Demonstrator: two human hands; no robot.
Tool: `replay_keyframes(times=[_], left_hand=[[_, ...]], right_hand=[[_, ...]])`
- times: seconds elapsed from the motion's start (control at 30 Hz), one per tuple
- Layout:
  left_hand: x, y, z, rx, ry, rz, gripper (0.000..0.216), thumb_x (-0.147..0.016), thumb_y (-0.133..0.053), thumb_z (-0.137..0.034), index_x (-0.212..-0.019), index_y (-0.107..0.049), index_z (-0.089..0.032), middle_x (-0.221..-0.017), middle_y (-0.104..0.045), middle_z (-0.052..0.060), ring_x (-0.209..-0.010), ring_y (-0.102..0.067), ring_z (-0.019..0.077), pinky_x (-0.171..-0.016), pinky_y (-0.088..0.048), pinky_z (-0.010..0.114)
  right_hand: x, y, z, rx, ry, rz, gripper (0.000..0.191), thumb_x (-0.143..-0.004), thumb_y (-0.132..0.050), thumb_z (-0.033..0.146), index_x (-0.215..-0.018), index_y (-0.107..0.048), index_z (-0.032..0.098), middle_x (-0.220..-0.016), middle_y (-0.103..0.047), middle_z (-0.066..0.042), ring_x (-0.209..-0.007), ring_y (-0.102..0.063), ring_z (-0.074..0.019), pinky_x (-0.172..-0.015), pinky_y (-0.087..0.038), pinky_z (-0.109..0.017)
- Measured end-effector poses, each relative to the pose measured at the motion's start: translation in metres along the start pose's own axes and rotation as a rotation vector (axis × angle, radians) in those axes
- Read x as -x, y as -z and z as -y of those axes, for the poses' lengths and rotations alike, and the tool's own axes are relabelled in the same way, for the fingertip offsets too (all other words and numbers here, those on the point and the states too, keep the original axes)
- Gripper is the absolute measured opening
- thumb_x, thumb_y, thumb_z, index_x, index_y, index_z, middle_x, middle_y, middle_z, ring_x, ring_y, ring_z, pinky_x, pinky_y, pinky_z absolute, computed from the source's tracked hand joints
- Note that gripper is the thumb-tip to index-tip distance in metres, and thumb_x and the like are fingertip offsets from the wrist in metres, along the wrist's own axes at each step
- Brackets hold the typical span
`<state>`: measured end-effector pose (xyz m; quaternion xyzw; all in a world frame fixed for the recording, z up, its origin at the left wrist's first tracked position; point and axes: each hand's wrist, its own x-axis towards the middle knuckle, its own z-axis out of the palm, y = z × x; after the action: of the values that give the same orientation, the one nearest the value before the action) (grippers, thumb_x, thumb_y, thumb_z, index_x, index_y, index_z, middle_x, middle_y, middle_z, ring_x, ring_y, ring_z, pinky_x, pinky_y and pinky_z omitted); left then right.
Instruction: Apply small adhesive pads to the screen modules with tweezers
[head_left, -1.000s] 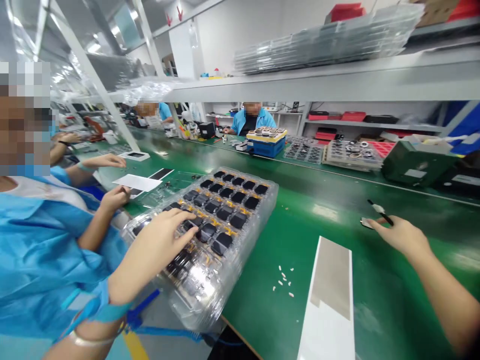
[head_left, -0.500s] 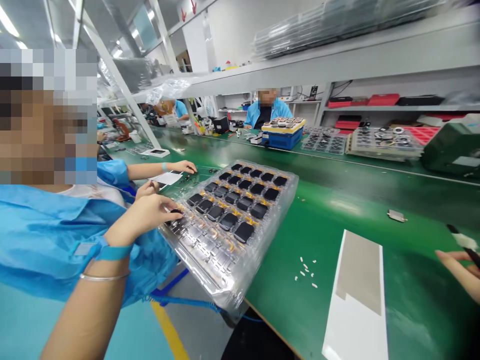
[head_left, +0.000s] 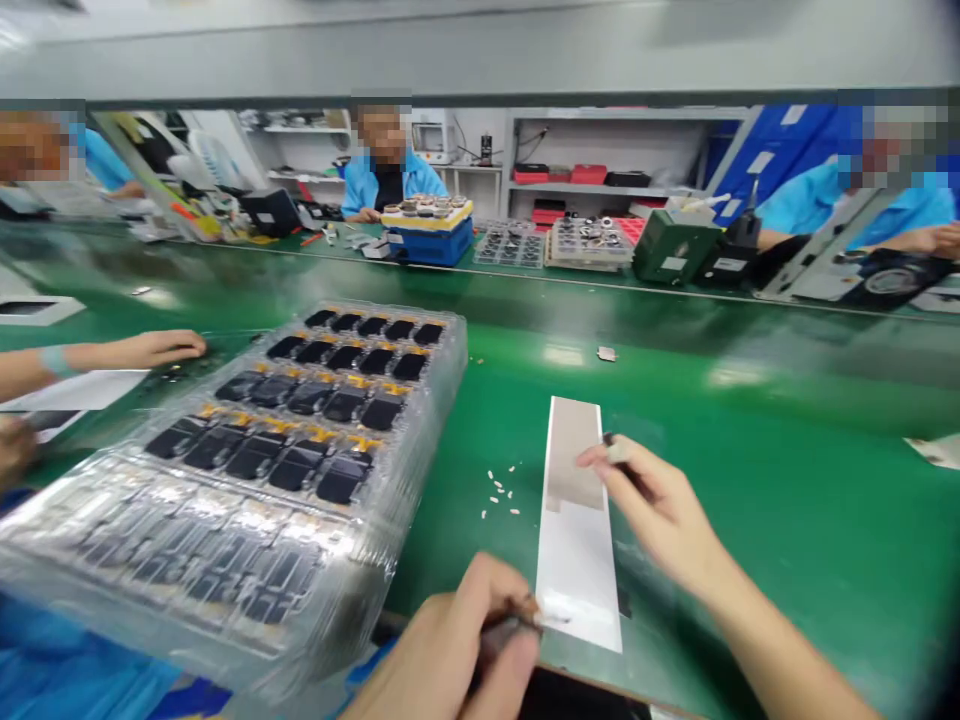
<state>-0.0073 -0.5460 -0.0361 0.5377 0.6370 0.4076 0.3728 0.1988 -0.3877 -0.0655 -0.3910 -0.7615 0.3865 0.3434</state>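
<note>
My left hand point(head_left: 457, 645) is closed at the near edge of the green bench, pinching a small dark screen point(head_left: 504, 632), partly hidden and blurred. A pale strip sticks out from it over a white sheet point(head_left: 581, 570). My right hand point(head_left: 664, 515) hovers above the sheet's right edge. Its fingers are closed round a slim black tool with a pale band point(head_left: 616, 452); its kind is unclear. Beside my left hand lies a stack of clear plastic trays point(head_left: 427, 440), with rows of black screens point(head_left: 307, 395) bearing orange flex cables. The nearest row of pockets holds no screens.
Several tiny white pieces point(head_left: 497, 487) lie left of the sheet. A small metal part point(head_left: 607, 353) sits farther back. A co-worker's hand point(head_left: 169, 347) is at the left. A blue box point(head_left: 431, 243) and a green box point(head_left: 671, 248) stand across the bench.
My view has swung right. My left hand has left the tray with a dark screen and come to the bench edge. My right hand now appears over the white sheet, still holding the tool.
</note>
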Motion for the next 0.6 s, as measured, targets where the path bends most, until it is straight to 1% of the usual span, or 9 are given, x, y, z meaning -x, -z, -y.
replay_keyframes(times=[0.03, 0.07, 0.1, 0.17, 0.23, 0.3, 0.4, 0.5, 0.6], left_hand=[[-0.008, -0.016, 0.006, 0.05, -0.009, 0.058, 0.023, -0.097, -0.048, -0.045, -0.093, -0.058, -0.024, -0.065, -0.065, -0.001, -0.057, -0.057, 0.015, -0.056, -0.045, 0.023], [-0.017, -0.027, 0.013, 0.093, -0.014, 0.097, 0.022, -0.1, -0.043, -0.042, -0.096, -0.055, -0.023, -0.068, -0.064, -0.001, -0.057, -0.055, 0.0136, -0.057, -0.044, 0.023], [-0.026, -0.035, 0.021, 0.135, -0.013, 0.119, 0.021, -0.103, -0.039, -0.039, -0.098, -0.052, -0.023, -0.07, -0.063, -0.001, -0.058, -0.053, 0.0126, -0.057, -0.042, 0.023], [-0.042, -0.042, 0.037, 0.206, 0.004, 0.125, 0.02, -0.104, -0.037, -0.038, -0.099, -0.049, -0.022, -0.071, -0.059, -0.002, -0.058, -0.05, 0.0115, -0.058, -0.04, 0.022], [-0.05, -0.044, 0.048, 0.244, 0.028, 0.128, 0.02, -0.104, -0.04, -0.038, -0.099, -0.049, -0.022, -0.068, -0.055, -0.004, -0.059, -0.051, 0.0117, -0.057, -0.039, 0.022], [-0.052, -0.044, 0.053, 0.266, 0.045, 0.13, 0.02, -0.104, -0.041, -0.039, -0.1, -0.05, -0.021, -0.066, -0.054, -0.004, -0.06, -0.053, 0.0125, -0.058, -0.04, 0.022], [-0.05, -0.044, 0.053, 0.263, 0.053, 0.118, 0.019, -0.103, -0.043, -0.037, -0.1, -0.053, -0.021, -0.069, -0.057, -0.003, -0.064, -0.057, 0.0134, -0.062, -0.042, 0.022], [-0.049, -0.044, 0.051, 0.227, 0.026, 0.113, 0.017, -0.103, -0.044, -0.034, -0.1, -0.055, -0.021, -0.072, -0.06, -0.002, -0.068, -0.06, 0.0142, -0.066, -0.044, 0.023], [-0.051, -0.043, 0.051, 0.194, 0.001, 0.114, 0.016, -0.103, -0.044, -0.031, -0.098, -0.055, -0.021, -0.073, -0.06, -0.002, -0.069, -0.06, 0.0144, -0.067, -0.044, 0.023]], right_hand=[[0.006, -0.008, 0.01, -0.009, 0.046, 0.026, 0.016, -0.094, -0.053, 0.033, -0.092, -0.066, 0.023, -0.077, -0.061, -0.002, -0.065, -0.056, -0.0148, -0.056, -0.042, -0.025], [0.012, -0.015, 0.017, -0.01, 0.104, 0.04, 0.011, -0.093, -0.056, 0.028, -0.092, -0.065, 0.023, -0.076, -0.06, -0.001, -0.063, -0.056, -0.0134, -0.054, -0.042, -0.024], [0.016, -0.022, 0.022, -0.007, 0.164, 0.042, 0.007, -0.092, -0.058, 0.023, -0.092, -0.065, 0.023, -0.075, -0.06, -0.001, -0.061, -0.056, -0.0124, -0.053, -0.042, -0.023], [0.022, -0.032, 0.024, 0.029, 0.288, 0.03, 0.008, -0.091, -0.06, 0.016, -0.095, -0.064, 0.022, -0.078, -0.063, -0.001, -0.065, -0.061, -0.0123, -0.056, -0.047, -0.022], [0.024, -0.04, 0.019, 0.116, 0.368, 0.016, 0.012, -0.092, -0.058, 0.013, -0.099, -0.064, 0.021, -0.084, -0.067, -0.004, -0.071, -0.066, -0.0133, -0.06, -0.05, -0.023], [0.024, -0.044, 0.011, 0.227, 0.4, 0.02, 0.013, -0.094, -0.056, 0.013, -0.101, -0.064, 0.02, -0.086, -0.068, -0.005, -0.071, -0.067, -0.0136, -0.059, -0.051, -0.023], [0.024, -0.046, 0.004, 0.331, 0.429, 0.033, 0.014, -0.096, -0.054, 0.013, -0.104, -0.064, 0.019, -0.087, -0.069, -0.005, -0.069, -0.067, -0.0142, -0.059, -0.052, -0.025], [0.025, -0.048, 0.004, 0.389, 0.431, 0.039, 0.016, -0.098, -0.051, 0.012, -0.107, -0.063, 0.018, -0.088, -0.07, -0.006, -0.068, -0.067, -0.015, -0.059, -0.053, -0.026], [0.027, -0.053, 0.005, 0.425, 0.432, 0.062, 0.019, -0.098, -0.045, 0.011, -0.104, -0.062, 0.018, -0.085, -0.069, -0.006, -0.066, -0.066, -0.0157, -0.057, -0.052, -0.027]])
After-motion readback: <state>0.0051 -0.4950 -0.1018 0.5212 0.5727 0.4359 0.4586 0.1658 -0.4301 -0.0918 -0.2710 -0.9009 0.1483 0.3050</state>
